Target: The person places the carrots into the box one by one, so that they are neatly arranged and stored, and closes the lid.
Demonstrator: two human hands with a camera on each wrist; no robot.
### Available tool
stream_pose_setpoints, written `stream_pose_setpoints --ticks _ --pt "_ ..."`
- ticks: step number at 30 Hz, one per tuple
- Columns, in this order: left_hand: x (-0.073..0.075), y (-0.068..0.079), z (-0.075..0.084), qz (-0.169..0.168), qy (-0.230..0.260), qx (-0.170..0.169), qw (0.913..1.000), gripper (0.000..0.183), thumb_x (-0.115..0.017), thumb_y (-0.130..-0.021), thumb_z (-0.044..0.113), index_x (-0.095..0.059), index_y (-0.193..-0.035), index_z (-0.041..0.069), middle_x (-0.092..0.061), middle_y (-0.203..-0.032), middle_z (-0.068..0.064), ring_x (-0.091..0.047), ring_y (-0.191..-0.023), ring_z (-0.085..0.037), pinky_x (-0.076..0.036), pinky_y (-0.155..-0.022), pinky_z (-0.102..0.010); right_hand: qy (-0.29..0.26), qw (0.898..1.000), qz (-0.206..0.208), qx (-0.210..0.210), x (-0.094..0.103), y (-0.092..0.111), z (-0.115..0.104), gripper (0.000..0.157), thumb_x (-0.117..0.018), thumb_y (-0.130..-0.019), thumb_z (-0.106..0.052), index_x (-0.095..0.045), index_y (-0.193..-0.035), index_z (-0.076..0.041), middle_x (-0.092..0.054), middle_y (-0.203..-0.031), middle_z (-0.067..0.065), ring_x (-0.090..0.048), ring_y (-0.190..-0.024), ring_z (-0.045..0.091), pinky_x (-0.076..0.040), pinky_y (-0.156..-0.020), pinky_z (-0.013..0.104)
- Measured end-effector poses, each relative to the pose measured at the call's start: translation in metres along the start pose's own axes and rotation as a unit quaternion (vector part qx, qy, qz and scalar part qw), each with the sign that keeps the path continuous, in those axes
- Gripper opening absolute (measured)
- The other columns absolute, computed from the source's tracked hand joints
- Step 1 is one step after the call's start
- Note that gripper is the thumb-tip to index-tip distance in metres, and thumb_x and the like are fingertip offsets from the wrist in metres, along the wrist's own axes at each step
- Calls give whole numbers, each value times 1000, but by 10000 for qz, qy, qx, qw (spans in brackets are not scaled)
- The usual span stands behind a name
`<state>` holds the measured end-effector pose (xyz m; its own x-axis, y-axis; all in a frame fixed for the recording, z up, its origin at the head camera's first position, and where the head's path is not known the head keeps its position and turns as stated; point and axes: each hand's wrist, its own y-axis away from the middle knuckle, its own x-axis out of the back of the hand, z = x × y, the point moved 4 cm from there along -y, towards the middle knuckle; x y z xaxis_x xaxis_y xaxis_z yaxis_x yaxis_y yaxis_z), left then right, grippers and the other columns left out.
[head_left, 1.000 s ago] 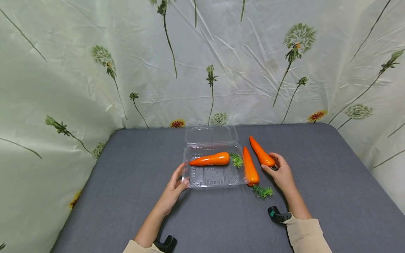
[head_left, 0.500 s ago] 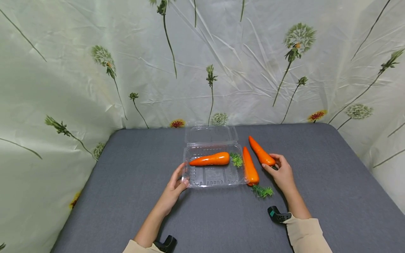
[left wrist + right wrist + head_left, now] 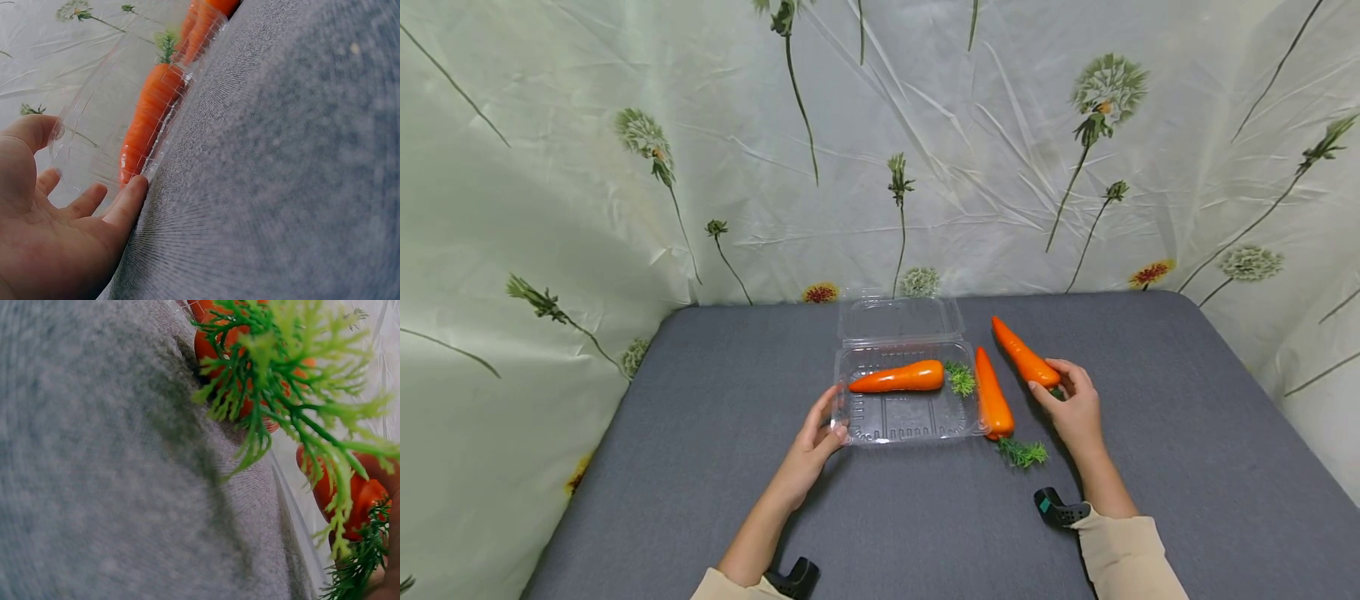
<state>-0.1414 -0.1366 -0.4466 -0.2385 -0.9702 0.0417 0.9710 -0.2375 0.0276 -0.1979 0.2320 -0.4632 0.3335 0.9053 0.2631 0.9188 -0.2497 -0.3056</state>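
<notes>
My left hand [image 3: 803, 458] holds the left side of a clear plastic clamshell container [image 3: 887, 423], whose lid [image 3: 901, 321] lies folded back. In the left wrist view its fingers [image 3: 128, 203] touch the container's edge. One orange carrot [image 3: 901, 377] with a green top [image 3: 961, 379] lies sideways inside. My right hand [image 3: 1078, 421] grips another carrot [image 3: 1022, 352] by its thick end, tip pointing away; its green top is mostly hidden by the hand. Between hand and container lies a third carrot [image 3: 995, 402], beside or against the right rim, its leafy top [image 3: 287, 381] toward me.
Everything rests on a grey cloth-covered table [image 3: 925, 525]. A pale sheet with printed flowers [image 3: 985, 167] rises behind the far edge and along the sides. Black wrist devices [image 3: 1060, 510] sit on both forearms.
My right hand has shifted the gripped carrot slightly right and away from me, and seems to have raised it a little. The left hand, container and other carrots stay put.
</notes>
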Motion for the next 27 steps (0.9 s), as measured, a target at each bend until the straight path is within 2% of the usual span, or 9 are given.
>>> stream_pose_setpoints --ticks 6,17,19,22,24,27 --pt "0 0 0 -5 34 -8 10000 59 -46 -93 3 -19 -143 15 -21 -142 -21 -36 -120 -40 -31 -94 -49 -251 9992 277 156 2 -1 -1 40 -69 -74 5 -57 -112 6 -46 -105 1 -49 -93 6 -38 -80 12" --pt "1 0 -1 22 8 55 10000 59 -46 -93 4 -19 -143 17 -21 -143 -20 -36 -120 -39 -32 -93 -49 -565 9966 594 60 5 -4 -5 42 -66 -74 11 -56 -114 10 -52 -106 3 -51 -90 2 -40 -73 10" --pt "1 0 -1 22 9 54 10000 59 -46 -93 3 -19 -143 16 -21 -142 -20 -36 -120 -40 -32 -93 -49 -856 9941 655 -143 4 -4 -7 42 -65 -74 12 -55 -115 9 -53 -106 2 -52 -90 3 -42 -71 10" --pt "0 0 -1 17 17 54 10000 59 -46 -93 3 -19 -143 16 -21 -142 -20 -36 -120 -40 -32 -93 -48 -1548 9841 771 -416 4 -4 -11 39 -63 -75 14 -54 -112 8 -56 -103 2 -54 -90 8 -44 -69 12" --pt "0 0 -1 5 21 27 10000 59 -46 -93 3 -19 -143 15 -21 -142 -20 -36 -120 -40 -33 -93 -48 -2029 9748 801 -475 3 -4 -13 37 -61 -74 17 -52 -109 8 -56 -102 4 -54 -92 12 -44 -71 14" --pt "0 0 0 3 35 -36 10000 58 -46 -93 3 -18 -143 14 -22 -142 -21 -36 -119 -41 -33 -93 -47 -2371 9674 778 -427 2 -3 -18 35 -60 -74 19 -52 -106 7 -57 -100 5 -54 -92 15 -45 -71 16"
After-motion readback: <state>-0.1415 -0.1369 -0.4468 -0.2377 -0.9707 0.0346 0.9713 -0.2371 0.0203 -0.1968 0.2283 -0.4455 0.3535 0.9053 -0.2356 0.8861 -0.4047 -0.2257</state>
